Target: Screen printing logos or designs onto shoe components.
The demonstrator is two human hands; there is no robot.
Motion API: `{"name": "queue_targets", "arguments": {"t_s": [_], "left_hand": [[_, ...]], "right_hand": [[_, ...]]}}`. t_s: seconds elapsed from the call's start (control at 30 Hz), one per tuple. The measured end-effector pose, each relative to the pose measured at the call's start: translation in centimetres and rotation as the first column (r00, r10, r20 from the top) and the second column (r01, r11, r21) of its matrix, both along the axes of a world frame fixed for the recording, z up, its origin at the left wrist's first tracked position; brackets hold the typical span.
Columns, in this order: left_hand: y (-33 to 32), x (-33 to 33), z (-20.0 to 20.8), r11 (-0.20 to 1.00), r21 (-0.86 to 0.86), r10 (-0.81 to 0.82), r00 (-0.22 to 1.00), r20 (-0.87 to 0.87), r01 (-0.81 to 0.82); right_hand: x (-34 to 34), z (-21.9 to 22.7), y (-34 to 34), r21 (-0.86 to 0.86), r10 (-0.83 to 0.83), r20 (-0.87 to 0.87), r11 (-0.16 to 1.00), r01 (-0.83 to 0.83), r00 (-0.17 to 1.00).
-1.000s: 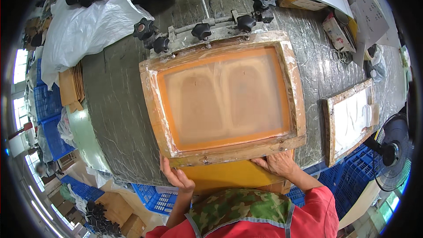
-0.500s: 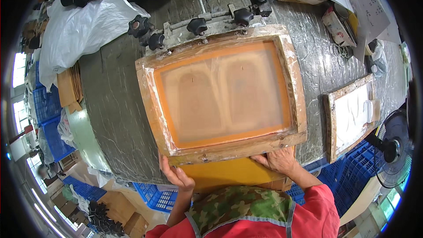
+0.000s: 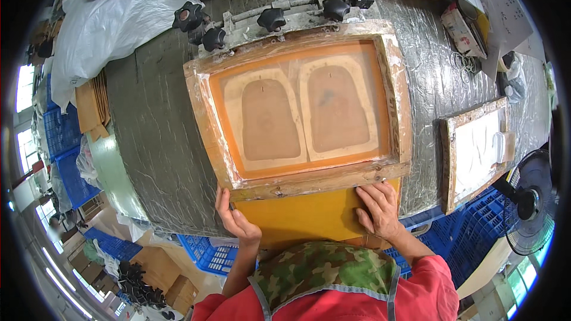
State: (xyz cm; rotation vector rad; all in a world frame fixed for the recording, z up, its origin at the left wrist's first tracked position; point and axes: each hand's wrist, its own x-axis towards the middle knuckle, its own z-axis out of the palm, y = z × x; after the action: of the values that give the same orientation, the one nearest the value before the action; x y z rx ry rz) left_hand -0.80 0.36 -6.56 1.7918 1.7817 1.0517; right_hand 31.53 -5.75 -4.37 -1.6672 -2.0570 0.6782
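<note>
Touching the wooden screen frame point(image 3: 309, 183) at its near left corner in the head view, your left hand point(image 3: 239, 217) has its fingers partly curled; I can't make out whether they pinch anything. Your right hand point(image 3: 382, 211) clasps nothing, its fingertips against the near rail and the thumb spread over the yellow board point(image 3: 297, 220). The frame sits mid-table over that board, its far side under black star knobs point(image 3: 272, 19), two arched shapes showing through its mesh point(image 3: 303, 110).
</note>
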Motion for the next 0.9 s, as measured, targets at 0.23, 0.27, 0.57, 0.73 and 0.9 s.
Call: {"name": "queue_targets", "arguments": {"t_s": [0.23,0.27,0.57,0.73,0.9], "left_hand": [[-0.03,0.21,-0.06,1.0,-0.017,0.025,1.0,-0.012,-0.025],[0.02,0.26,-0.04,1.0,-0.009,0.025,1.0,-0.005,-0.026],[-0.03,0.06,-0.43,0.999,0.0,0.035,0.999,0.03,-0.035],[-0.14,0.02,-0.21,0.999,-0.035,0.03,1.0,0.009,-0.03],[0.08,-0.05,-0.27,1.0,-0.015,0.003,1.0,0.007,-0.003]], "right_hand": [[-0.29,0.0,0.16,-0.002,-0.017,0.03,1.0,0.017,0.999],[-0.32,-0.03,0.24,0.002,-0.019,0.032,1.0,0.019,0.999],[-0.5,-0.12,0.23,-0.012,-0.023,0.057,1.0,0.023,0.998],[-0.61,-0.43,0.13,-0.006,-0.035,0.041,0.999,0.035,0.999],[-0.57,-0.29,0.06,-0.001,-0.022,0.051,1.0,0.022,0.998]]}}
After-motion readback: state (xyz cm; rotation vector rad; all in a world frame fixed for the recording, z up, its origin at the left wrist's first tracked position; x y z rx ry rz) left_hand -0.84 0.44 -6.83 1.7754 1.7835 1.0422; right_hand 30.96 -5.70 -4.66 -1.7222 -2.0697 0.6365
